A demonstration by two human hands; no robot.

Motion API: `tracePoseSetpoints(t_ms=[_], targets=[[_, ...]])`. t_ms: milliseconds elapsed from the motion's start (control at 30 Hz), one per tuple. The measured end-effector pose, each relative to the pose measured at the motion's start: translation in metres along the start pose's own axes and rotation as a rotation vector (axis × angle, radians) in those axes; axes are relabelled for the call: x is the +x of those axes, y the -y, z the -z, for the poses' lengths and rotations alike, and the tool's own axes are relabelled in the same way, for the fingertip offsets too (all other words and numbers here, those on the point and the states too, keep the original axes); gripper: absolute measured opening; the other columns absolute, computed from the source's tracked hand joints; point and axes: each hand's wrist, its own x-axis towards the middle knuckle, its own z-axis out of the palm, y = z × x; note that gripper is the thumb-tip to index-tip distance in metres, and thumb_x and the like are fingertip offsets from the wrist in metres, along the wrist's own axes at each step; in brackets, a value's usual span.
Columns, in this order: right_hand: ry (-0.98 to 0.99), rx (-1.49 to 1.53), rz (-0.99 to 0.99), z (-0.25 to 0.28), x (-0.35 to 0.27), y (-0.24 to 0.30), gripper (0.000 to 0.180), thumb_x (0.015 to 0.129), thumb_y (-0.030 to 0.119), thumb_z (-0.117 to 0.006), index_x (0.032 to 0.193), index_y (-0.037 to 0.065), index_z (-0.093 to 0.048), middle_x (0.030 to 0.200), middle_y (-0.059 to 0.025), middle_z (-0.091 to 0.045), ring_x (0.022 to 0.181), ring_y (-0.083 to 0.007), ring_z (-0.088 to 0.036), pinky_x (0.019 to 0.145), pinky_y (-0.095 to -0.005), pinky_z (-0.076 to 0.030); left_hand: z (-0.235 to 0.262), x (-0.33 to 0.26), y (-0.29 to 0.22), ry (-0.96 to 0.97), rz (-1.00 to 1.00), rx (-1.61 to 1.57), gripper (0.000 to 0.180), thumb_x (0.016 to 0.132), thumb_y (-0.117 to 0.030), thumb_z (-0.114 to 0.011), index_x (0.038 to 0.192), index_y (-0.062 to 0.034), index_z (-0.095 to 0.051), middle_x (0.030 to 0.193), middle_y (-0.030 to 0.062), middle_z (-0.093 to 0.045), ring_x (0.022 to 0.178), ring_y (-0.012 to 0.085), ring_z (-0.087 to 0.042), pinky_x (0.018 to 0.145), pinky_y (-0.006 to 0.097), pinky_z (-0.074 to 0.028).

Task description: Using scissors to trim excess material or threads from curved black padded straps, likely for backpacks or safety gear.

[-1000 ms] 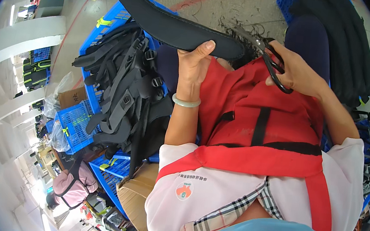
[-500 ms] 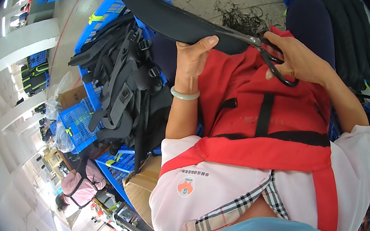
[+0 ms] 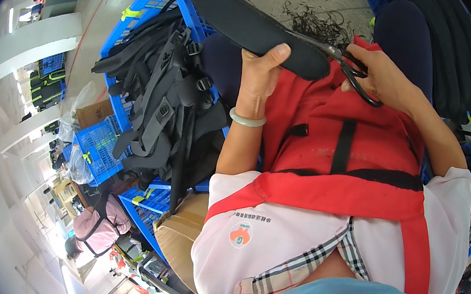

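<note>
A long black padded strap (image 3: 249, 24) with a rounded end slants across the upper middle, its far part running out at the top edge. My left hand (image 3: 261, 71) grips it from the near side, thumb lying on top and the other fingers hidden beneath. In my right hand (image 3: 391, 77) is a pair of scissors (image 3: 356, 82) with black handles. Their metal blades lie along the strap's far edge, close to the rounded end; whether they are parted I cannot tell. Below both hands, the red apron (image 3: 317, 147) covers my lap.
To the left, a blue plastic crate (image 3: 121, 41) overflows with black straps and buckles (image 3: 165, 104). Black thread scraps (image 3: 322, 26) litter the floor ahead. Dark padded pieces (image 3: 448, 61) are stacked at the far right. A cardboard box (image 3: 182, 228) stands by my left side; a person (image 3: 101, 225) sits beyond.
The strap has shifted slightly right and nearer, so its rounded end now shows beside the blades. Both hands and the scissors have moved a little right, along with the whole view.
</note>
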Motion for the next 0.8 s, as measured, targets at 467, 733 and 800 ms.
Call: tracePoseSetpoints(t_ms=[467, 733, 800], targets=[[-0.135, -0.021, 0.216, -0.021, 0.008, -0.004, 0.068, 0.067, 0.041, -0.082, 0.106, -0.002, -0.048, 0.082, -0.0148, -0.058, 0.073, -0.0316, -0.057, 0.065, -0.0402, -0.044, 0.003, -0.007, 0.003, -0.004, -0.003, 0.049, 0.028, 0.074, 0.008, -0.073, 0.098, -0.0020, -0.063, 0.090, 0.0066, -0.066, 0.081, 0.0177, -0.064, 0.077, 0.031, -0.053], [-0.044, -0.020, 0.117, -0.018, 0.008, 0.009, 0.061, 0.072, 0.042, -0.078, 0.104, -0.001, -0.049, 0.077, -0.0175, -0.058, 0.070, -0.0334, -0.056, 0.064, -0.0402, -0.043, 0.013, -0.012, 0.006, -0.008, -0.011, 0.004, 0.027, 0.075, 0.009, -0.072, 0.098, -0.0015, -0.062, 0.090, 0.0074, -0.066, 0.081, 0.0181, -0.065, 0.077, 0.031, -0.054], [0.022, 0.057, 0.020, -0.016, 0.008, 0.012, 0.062, 0.072, 0.042, -0.078, 0.105, -0.002, -0.050, 0.080, -0.0169, -0.059, 0.073, -0.0324, -0.058, 0.065, -0.0400, -0.044, 0.016, -0.014, 0.007, 0.051, -0.013, 0.060, 0.028, 0.079, 0.004, -0.070, 0.104, -0.0040, -0.061, 0.095, 0.0059, -0.064, 0.087, 0.0197, -0.063, 0.083, 0.036, -0.052]])
